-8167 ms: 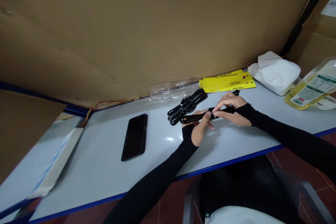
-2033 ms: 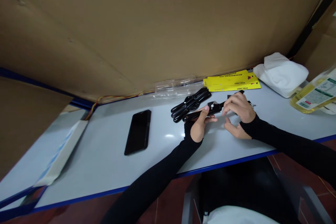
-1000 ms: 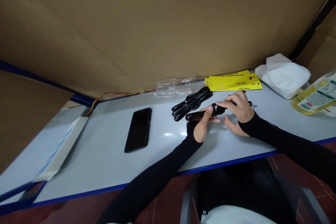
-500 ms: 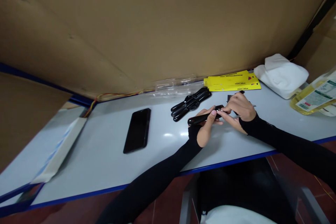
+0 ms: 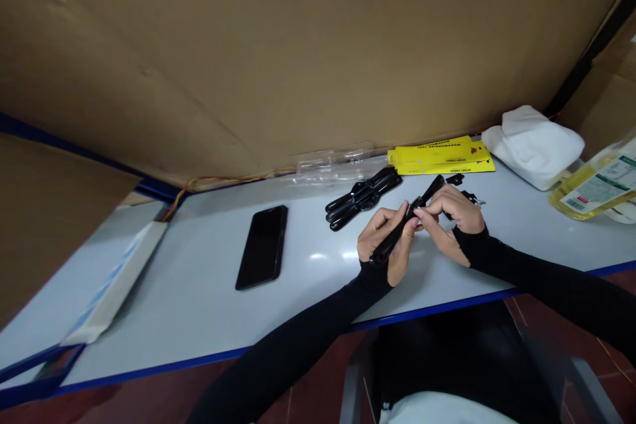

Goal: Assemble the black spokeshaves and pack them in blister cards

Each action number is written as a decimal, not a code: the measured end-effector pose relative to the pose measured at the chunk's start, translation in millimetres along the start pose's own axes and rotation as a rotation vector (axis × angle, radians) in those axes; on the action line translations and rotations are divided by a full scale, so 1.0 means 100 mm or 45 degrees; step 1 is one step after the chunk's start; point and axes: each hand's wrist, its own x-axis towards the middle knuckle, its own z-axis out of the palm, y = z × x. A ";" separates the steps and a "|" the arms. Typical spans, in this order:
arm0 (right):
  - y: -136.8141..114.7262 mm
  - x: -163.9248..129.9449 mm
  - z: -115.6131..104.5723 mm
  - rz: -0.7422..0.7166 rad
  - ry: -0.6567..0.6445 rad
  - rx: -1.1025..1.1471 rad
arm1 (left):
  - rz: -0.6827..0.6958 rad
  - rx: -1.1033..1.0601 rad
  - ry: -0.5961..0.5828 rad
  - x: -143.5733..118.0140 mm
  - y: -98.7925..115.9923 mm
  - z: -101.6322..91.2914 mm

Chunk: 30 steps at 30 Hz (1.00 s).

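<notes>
My left hand point(image 5: 371, 236) is closed around the near handle of a black spokeshave point(image 5: 387, 245), holding it slantwise above the table. At the spokeshave's middle, the thumb and fingertips of my right hand point(image 5: 454, 211) are pinched together. Whatever small part they grip is hidden by the fingers. The far handle sticks up past my right fingers. Small dark metal parts point(image 5: 472, 199) lie just beyond my right hand, partly covered by it. More black spokeshave bodies point(image 5: 364, 197) lie side by side on the table to the left.
A black phone point(image 5: 262, 247) lies left on the grey table point(image 5: 183, 305). Clear plastic packaging point(image 5: 332, 167) and yellow printed cards point(image 5: 437, 158) are at the back, by the cardboard wall point(image 5: 308, 53). A white cloth bundle point(image 5: 534, 146) and a bottle of yellow liquid point(image 5: 596, 179) stand right.
Both hands have turned the spokeshave so its far handle points up and away, coming out from behind my right hand. My left grip has shifted around the near handle.
</notes>
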 end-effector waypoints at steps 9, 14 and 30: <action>-0.01 0.01 0.00 0.146 -0.054 0.071 | 0.020 -0.055 -0.078 0.10 0.01 0.00; 0.03 0.04 -0.07 0.178 -0.072 0.056 | 0.022 -0.074 -0.128 0.15 -0.02 -0.03; 0.27 0.05 -0.09 0.794 -0.416 0.246 | -0.189 0.299 0.252 1.25 -0.42 -0.59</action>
